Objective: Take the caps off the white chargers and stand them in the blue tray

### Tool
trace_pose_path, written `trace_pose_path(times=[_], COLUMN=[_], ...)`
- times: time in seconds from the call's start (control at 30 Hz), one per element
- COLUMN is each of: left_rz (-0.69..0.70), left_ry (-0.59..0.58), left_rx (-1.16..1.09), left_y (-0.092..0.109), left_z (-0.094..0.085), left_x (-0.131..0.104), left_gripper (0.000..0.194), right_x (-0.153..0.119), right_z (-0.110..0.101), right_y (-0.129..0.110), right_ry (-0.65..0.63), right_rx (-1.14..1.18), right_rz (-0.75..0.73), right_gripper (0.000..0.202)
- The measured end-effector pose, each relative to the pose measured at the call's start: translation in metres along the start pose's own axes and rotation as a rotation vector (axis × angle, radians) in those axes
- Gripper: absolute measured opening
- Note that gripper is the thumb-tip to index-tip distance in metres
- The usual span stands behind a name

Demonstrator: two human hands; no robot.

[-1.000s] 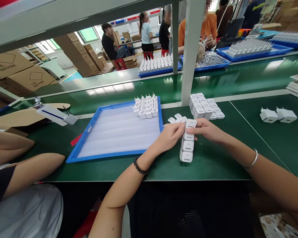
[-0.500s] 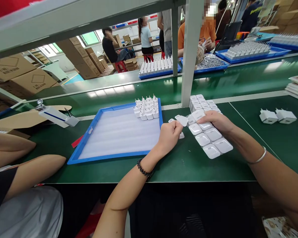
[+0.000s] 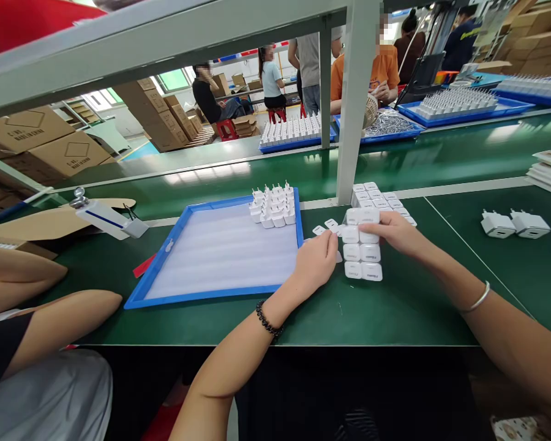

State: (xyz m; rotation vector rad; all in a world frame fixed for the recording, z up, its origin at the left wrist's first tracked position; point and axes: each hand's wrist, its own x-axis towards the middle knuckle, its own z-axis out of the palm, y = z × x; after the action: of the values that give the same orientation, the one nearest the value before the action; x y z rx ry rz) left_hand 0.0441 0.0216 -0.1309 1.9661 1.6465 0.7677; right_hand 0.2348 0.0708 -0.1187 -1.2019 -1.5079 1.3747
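My right hand (image 3: 395,233) pinches the right edge of a sheet of joined white pieces (image 3: 362,253), which is held up over the green table. On the sheet's left side my left hand (image 3: 316,257) is closed, its fingertips at the sheet's edge; what lies between them is too small to tell. Small loose white pieces (image 3: 331,224) lie just beyond my left hand. Behind the sheet stands a block of white boxed pieces (image 3: 380,197). To the left, a blue tray (image 3: 197,298) holds a cluster of white plug adapters (image 3: 273,205) in its back right corner.
Two white plug adapters (image 3: 514,224) stand at the right. A metal post (image 3: 352,104) rises behind the tray. A white device (image 3: 110,217) and a person's bare arms (image 3: 59,312) are at the left.
The sheet has turned from slanted to nearly upright, and its printed faces now show. My left hand has shifted slightly toward it. The whole view has moved a little.
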Motion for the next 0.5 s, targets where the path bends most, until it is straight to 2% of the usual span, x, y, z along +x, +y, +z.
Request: trace_pose_path(times=[0.07, 0.1, 0.23, 0.5], left_rz=[0.044, 0.073, 0.184, 0.238], left_ry=[0.06, 0.054, -0.106, -0.228], left_rx=[0.03, 0.037, 0.016, -0.197], left_y=[0.002, 0.002, 0.0, 0.001], left_z=[-0.003, -0.006, -0.012, -0.019], left_x=[-0.002, -0.002, -0.004, -0.007], left_gripper=[0.032, 0.031, 0.032, 0.032], right_x=[-0.004, -0.006, -0.012, -0.015], right_z=[0.012, 0.016, 0.03, 0.029], right_y=[0.004, 0.006, 0.009, 0.009], right_ry=[-0.085, -0.125, -0.236, -0.269], right_rx=[-0.015, -0.006, 0.107, 0.258], right_rz=[-0.043, -0.054, -0.049, -0.024], right_gripper=[0.035, 0.037, 0.045, 0.044])
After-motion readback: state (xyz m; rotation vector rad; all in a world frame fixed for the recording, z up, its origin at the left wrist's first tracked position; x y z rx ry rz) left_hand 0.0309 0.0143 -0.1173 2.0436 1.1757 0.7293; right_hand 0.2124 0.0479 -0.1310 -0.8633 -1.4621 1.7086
